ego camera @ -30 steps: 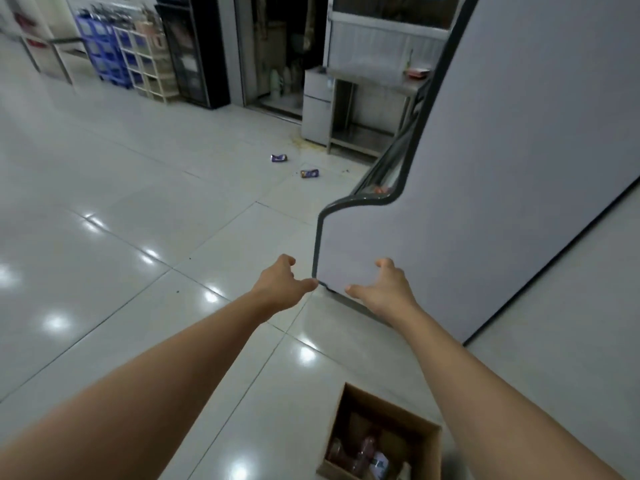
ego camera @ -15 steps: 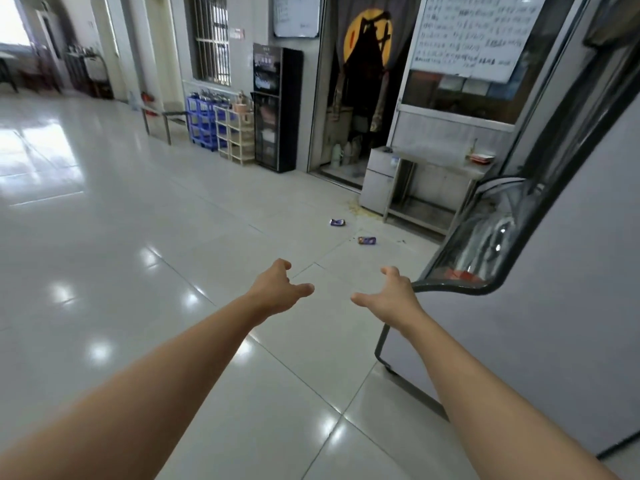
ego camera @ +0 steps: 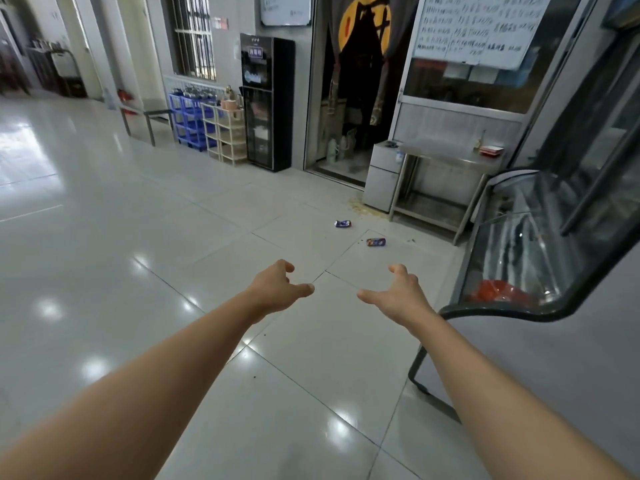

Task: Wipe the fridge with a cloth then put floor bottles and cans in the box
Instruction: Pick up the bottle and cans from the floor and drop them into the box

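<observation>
Two blue cans lie on their sides on the white tiled floor ahead: one can farther off, the other can a little nearer and to the right. My left hand and my right hand are stretched out in front of me, fingers loosely spread, holding nothing, well short of both cans. The grey display fridge with its curved glass front stands on my right. The box is out of view.
A steel table with a small grey cabinet stands behind the cans. A black drinks cooler, beige shelves and blue crates line the far wall. A dark doorway lies between them.
My view has lifted from the floor by the fridge corner to the room ahead. The cardboard box has dropped out of view. Both hands stay extended and hold nothing.
</observation>
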